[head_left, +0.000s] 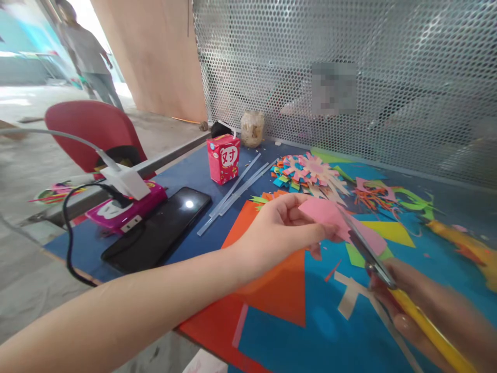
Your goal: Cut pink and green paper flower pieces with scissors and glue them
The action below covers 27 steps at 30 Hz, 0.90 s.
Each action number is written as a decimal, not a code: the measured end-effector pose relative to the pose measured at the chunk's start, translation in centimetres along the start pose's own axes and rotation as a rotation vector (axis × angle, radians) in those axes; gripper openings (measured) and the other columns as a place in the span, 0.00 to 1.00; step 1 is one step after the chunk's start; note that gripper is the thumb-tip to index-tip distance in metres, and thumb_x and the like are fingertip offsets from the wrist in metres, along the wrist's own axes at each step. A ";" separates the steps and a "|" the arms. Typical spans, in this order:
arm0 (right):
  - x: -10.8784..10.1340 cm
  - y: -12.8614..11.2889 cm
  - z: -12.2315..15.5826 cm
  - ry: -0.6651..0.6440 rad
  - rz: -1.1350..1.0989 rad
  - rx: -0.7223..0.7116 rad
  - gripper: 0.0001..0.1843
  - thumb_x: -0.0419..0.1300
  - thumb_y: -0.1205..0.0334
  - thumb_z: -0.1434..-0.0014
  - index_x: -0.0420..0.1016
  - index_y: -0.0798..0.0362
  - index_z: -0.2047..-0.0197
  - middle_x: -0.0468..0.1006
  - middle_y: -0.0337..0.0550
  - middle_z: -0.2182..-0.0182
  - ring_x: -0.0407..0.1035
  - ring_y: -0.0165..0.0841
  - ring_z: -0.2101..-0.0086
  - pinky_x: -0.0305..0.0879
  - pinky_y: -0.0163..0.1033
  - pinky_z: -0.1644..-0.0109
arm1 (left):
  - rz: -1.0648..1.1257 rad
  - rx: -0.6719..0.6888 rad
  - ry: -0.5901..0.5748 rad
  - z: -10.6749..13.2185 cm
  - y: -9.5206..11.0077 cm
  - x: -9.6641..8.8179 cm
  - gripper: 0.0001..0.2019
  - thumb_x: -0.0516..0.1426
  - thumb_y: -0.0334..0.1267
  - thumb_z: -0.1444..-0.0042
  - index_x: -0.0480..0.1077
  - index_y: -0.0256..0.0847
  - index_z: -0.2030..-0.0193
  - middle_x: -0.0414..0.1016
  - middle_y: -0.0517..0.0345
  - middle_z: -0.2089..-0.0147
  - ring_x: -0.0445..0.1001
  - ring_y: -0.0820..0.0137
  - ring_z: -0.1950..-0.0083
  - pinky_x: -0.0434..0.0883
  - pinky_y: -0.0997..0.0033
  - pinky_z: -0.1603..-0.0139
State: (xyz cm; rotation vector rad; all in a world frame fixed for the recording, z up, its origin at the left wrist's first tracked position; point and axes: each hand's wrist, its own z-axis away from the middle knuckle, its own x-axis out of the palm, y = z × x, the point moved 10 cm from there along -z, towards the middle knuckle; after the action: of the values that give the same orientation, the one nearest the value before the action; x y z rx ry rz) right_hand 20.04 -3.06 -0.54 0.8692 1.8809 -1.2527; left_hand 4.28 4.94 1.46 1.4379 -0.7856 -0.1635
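Note:
My left hand pinches a piece of pink paper between thumb and fingers, above the orange sheet. In my right hand is a pair of scissors with a yellow handle. Their metal blades lie across the pink paper, to the right of my left fingers. A yellow sheet and blue sheets lie beneath and around my hands. Pale paper scraps rest on the blue below the blades. Part of my right hand is blurred.
Paper flowers lie at the back, beside glue sticks. A red drink carton and a jar stand behind. Left are a phone and a purple power strip. A mesh panel borders the table; a person stands beyond.

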 end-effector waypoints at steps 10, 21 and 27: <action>0.5 -0.8 -0.6 -0.046 0.037 -0.077 0.10 0.49 0.45 0.40 0.63 0.35 0.57 0.77 0.36 0.69 0.76 0.36 0.71 0.72 0.29 0.73 | 0.058 -0.053 -0.018 0.2 -0.3 0.2 0.07 0.61 0.31 0.50 0.68 0.33 0.66 0.76 0.51 0.66 0.73 0.75 0.69 0.67 0.79 0.73; 0.1 -1.2 -0.4 0.004 0.026 -0.094 0.11 0.49 0.43 0.40 0.63 0.29 0.54 0.78 0.32 0.73 0.76 0.34 0.75 0.71 0.27 0.77 | 0.177 -0.115 -0.006 0.0 -1.3 0.2 0.08 0.62 0.25 0.53 0.68 0.34 0.68 0.76 0.55 0.70 0.77 0.72 0.68 0.70 0.81 0.76; 0.4 -0.7 -0.2 -0.014 -0.017 -0.099 0.17 0.48 0.42 0.39 0.62 0.30 0.49 0.79 0.35 0.70 0.76 0.34 0.75 0.71 0.27 0.74 | 0.173 -0.120 -0.004 -0.1 -1.2 0.2 0.07 0.63 0.25 0.53 0.68 0.34 0.68 0.76 0.54 0.70 0.78 0.72 0.68 0.70 0.81 0.77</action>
State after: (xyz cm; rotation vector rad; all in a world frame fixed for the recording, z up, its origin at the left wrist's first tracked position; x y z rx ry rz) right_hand 19.23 -2.98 -0.49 0.7914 1.9255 -1.1619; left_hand 4.85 4.70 0.47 1.2500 -0.8853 -0.0798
